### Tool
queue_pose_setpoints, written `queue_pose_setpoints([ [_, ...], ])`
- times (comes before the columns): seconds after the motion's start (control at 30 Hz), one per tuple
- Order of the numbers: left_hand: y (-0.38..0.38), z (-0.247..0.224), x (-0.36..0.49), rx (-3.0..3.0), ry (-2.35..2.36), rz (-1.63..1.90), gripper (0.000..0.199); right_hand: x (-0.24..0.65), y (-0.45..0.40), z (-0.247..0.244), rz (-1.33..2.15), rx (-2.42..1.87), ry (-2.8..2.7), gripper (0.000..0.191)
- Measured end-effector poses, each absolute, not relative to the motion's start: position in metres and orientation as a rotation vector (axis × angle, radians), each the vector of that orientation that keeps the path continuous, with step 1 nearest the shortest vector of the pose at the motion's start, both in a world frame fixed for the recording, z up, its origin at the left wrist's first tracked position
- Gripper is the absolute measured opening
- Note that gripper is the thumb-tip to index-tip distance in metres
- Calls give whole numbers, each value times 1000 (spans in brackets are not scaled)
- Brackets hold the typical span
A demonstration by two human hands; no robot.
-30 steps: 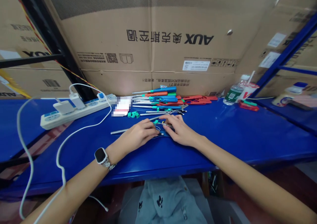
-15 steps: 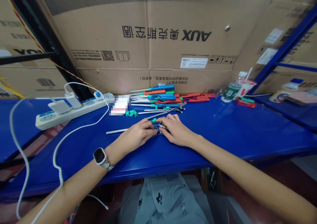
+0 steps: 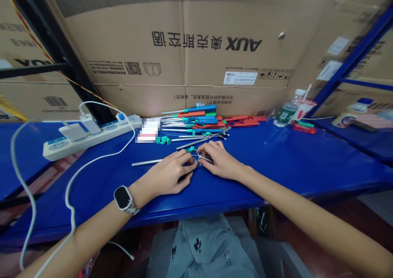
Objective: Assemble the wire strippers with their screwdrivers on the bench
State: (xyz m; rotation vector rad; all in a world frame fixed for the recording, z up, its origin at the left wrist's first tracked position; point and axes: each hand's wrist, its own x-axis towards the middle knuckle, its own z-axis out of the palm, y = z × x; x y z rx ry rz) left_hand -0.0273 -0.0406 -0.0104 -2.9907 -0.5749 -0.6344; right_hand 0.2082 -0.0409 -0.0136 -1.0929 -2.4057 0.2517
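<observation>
White plastic at far left: power strip on the blue table, plugs in place, with a pale cable looping down past the near edge. Next, smartwatch on the left wrist. Then metal rod, flat on the table, right end lost under the left hand; beyond it, pale card, partly blurred, and a cluster of green caps. Left fingers just changed: bunched together a moment ago, now with thumb bowed off the index and a dark gap between, tips at the thin wires. Impossible to tell a pinch from a mere touch there. Wires in loose loops between left hand and right hand, green sleeve just beyond. Right thumb and fingers clamped on a dark piece, now plainer to see than before, pale end toward the wires. By judgement, a loosened left hold against a steady right one: probably a re-grip amid fine wire work, not yet finished. Behind, spare rods with more wire at one end, then a heap of tools before the cardboard; farther right, red parts. At far right, bottle just beside cup.
</observation>
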Motion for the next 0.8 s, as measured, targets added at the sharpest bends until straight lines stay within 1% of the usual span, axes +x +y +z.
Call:
queue_pose_setpoints([
  [0.13, -41, -12, -26, -2966, -602, -649, 31, 215, -42, -12, 270, -1105, -2256, 11],
  [0.27, -40, -13, -26, -2960, -599, -627, 31, 219, -47, -13, 183, -1083, -2307, 11],
  [0.63, -40, -13, -27, -2942, -608, -611, 33, 229, -58, -17, -123, -1088, -2494, 36],
  [0.8, -40, -11, -27, -2933, -596, -600, 33, 229, -68, -13, -275, -1131, -2567, 42],
])
